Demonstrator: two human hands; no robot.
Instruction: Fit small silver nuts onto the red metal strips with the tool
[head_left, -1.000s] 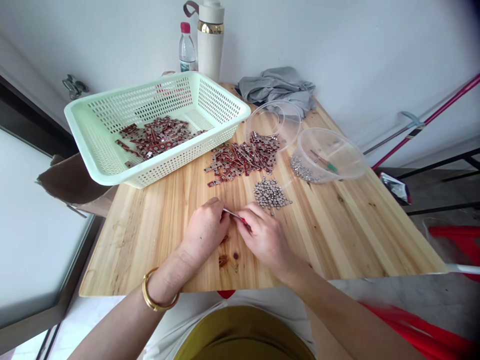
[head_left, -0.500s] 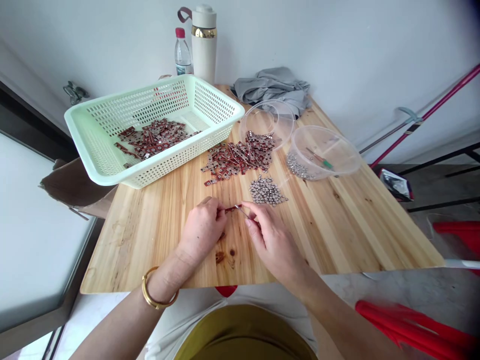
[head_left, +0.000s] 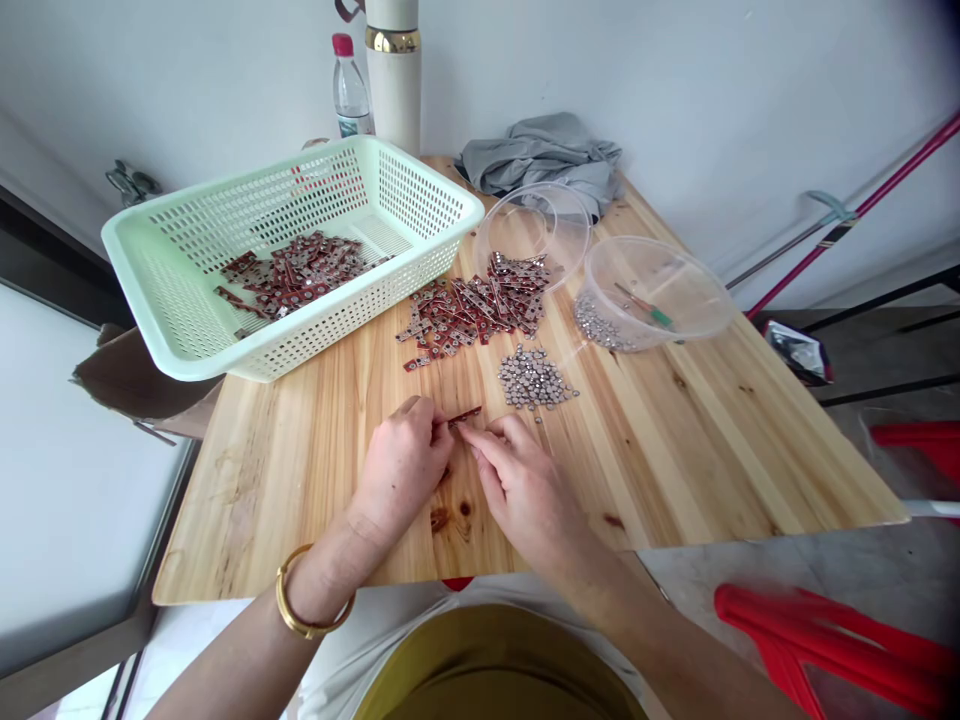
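My left hand (head_left: 405, 455) is closed around one end of a narrow reddish-brown strip (head_left: 469, 413) with small silver spots, held just above the table. Against the strip, near the left fingers, my right hand (head_left: 525, 485) has its index fingertip, with the thumb bent below. Whatever thin thing the right fingers may hold is hidden. Just beyond the right hand lies a spread of small round silver metal pieces (head_left: 534, 378). A heap of similar reddish-brown strips (head_left: 480, 308) is behind them.
A pale green basket (head_left: 300, 355) with more strips stands at the left. Behind the heap is a clear plastic lid (head_left: 574, 205); right of it, a clear tub (head_left: 705, 310) holds metal pieces and a green-handled tool (head_left: 660, 316). Grey cloth (head_left: 540, 150), a bottle (head_left: 350, 92) and a flask (head_left: 395, 95) stand behind.
My right fingertips have moved left along the strip, closer to my left hand. The thin metal tool seen in the right fingers earlier no longer shows. The view has shifted slightly.
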